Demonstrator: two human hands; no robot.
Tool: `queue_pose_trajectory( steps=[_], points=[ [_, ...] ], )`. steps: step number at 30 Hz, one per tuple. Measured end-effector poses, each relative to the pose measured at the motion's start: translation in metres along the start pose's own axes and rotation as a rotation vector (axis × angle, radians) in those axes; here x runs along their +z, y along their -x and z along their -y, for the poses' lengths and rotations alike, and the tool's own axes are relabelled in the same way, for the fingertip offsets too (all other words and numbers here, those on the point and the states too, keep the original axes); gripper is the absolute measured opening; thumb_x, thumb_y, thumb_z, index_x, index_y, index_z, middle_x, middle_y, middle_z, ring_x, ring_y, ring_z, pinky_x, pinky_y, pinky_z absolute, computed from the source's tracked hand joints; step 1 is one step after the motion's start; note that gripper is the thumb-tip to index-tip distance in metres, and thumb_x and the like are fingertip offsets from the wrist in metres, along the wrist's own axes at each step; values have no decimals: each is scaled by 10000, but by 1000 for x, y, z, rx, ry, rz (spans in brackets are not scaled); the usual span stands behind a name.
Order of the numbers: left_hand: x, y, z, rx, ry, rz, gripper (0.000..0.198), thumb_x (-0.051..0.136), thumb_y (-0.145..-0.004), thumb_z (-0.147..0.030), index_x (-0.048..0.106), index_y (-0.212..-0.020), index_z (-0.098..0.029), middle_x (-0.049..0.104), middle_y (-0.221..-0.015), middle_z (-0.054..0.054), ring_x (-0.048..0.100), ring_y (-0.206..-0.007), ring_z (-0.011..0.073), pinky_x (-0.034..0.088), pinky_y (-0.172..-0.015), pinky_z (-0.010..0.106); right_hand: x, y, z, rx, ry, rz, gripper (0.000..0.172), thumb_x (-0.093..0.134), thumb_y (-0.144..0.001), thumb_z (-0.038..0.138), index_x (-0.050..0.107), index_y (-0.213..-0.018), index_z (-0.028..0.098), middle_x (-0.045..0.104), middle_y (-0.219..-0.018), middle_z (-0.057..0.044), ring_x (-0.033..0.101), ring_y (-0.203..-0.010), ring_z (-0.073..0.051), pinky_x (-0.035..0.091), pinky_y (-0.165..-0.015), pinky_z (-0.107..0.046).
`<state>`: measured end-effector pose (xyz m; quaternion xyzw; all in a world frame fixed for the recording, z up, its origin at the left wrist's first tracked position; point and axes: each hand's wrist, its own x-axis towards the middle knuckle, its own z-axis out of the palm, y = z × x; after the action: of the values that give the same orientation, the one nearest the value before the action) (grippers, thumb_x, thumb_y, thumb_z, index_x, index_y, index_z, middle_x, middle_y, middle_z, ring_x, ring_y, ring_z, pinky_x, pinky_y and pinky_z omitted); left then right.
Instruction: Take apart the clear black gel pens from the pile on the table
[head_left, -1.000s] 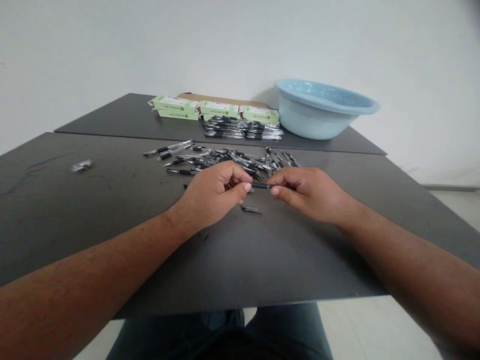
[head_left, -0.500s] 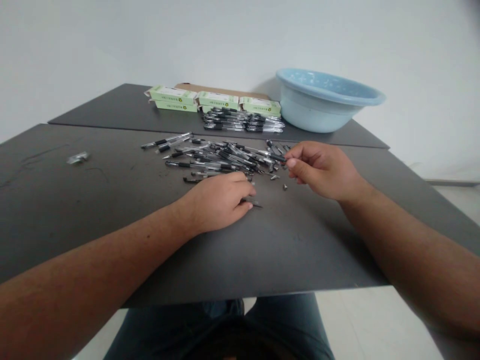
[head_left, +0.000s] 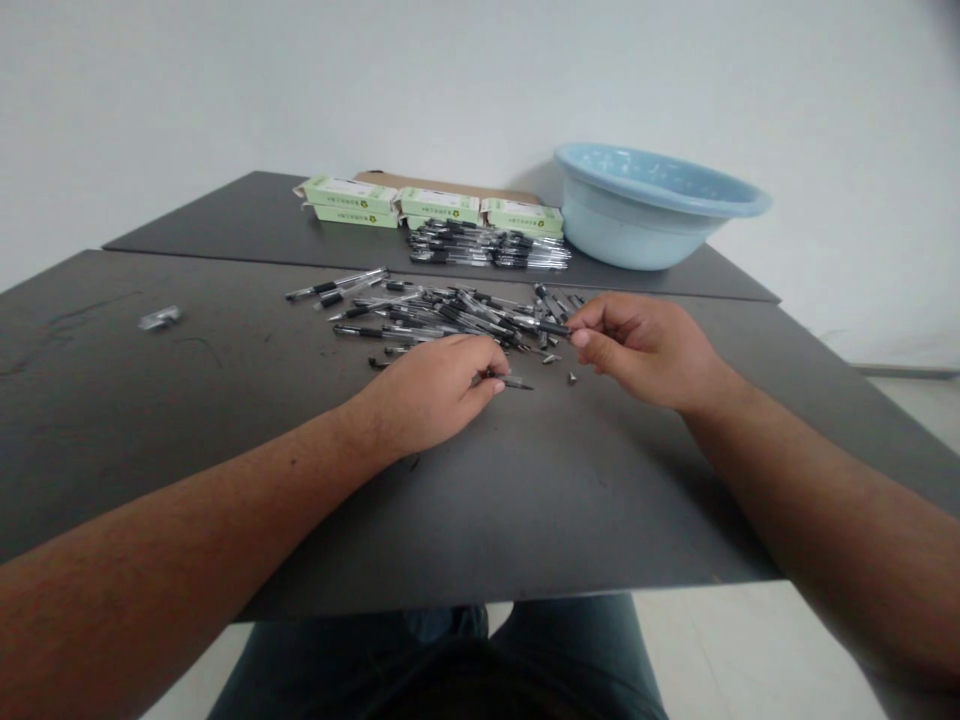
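My left hand (head_left: 442, 393) pinches a thin pen part (head_left: 517, 383) whose dark tip points right, just in front of the loose pile. Between the thumb and fingers of my right hand (head_left: 637, 345) is the black grip end of a pen (head_left: 551, 327), its clear barrel reaching left over the pile. Loose black and clear pens (head_left: 442, 312) lie crosswise on the dark table (head_left: 480, 510). Small metallic tips (head_left: 572, 379) rest between the hands. How the left fingers wrap the part is partly hidden.
Behind the loose pile lie stacked pens (head_left: 487, 245), with green and white boxes (head_left: 356, 203) beyond them. A light blue basin (head_left: 645, 220) stands at the back right. A small clear plastic piece (head_left: 160, 318) lies at the left.
My left hand has risen slightly and now shows more of the pen part in its pinch. My right hand has barely moved and keeps its pen.
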<state>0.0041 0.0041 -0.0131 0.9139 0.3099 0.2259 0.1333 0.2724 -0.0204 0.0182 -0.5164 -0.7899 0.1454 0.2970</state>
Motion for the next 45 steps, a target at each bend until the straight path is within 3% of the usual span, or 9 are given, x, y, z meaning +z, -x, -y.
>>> queue_pose_trajectory(
  steps=[5,10,45],
  points=[
    [-3,-2,-2,-114,120,-183,135,592,-904,-233,666,-1005,-180,725,-925,17,668,-825,165,506,-781,297,-6,1,3,-21,7,1,161,631,-886,364,694,-877,215,660,-695,9,583,-611,-145,420,-575,-272],
    [-4,-2,-2,-179,214,-272,152,596,-892,-228,660,-1020,-178,738,-905,16,680,-804,158,517,-745,277,-9,2,5,-58,76,39,139,629,-874,344,701,-863,225,643,-670,18,562,-584,-140,401,-555,-270],
    [-7,0,-5,-144,123,-246,161,576,-890,-254,677,-987,-175,721,-870,22,655,-757,157,506,-721,277,-8,1,8,-98,134,87,109,631,-847,285,714,-872,218,690,-691,17,612,-594,-145,427,-580,-267]
  ],
)
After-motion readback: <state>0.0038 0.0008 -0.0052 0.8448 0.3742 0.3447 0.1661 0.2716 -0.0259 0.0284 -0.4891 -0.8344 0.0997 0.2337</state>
